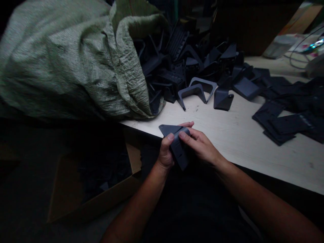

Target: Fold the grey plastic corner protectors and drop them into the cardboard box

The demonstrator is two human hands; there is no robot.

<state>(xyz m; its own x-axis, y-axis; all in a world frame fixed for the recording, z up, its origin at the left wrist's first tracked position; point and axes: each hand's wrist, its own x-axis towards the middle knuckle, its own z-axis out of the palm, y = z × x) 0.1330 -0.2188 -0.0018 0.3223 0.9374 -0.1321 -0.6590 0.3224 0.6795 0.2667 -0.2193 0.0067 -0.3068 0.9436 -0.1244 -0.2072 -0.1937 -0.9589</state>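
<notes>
A dark grey bent part (180,150) with a pointed, triangular side is held in front of the table's near edge. My left hand (166,152) grips it from the left, thumb on its face. From the right, my right hand (199,143) holds its upper end, with the thumb on top and fingers partly hidden behind it. Just beyond my hands, similar U-shaped grey parts (191,90) and another bent part (223,98) stand on the pale table (199,116).
A large green woven sack (76,60) lies open at the left, with many dark parts (174,72) at its mouth. Flat dark plates (288,123) lie in stacks at the right. Below left is a cardboard box (111,199) holding dark pieces.
</notes>
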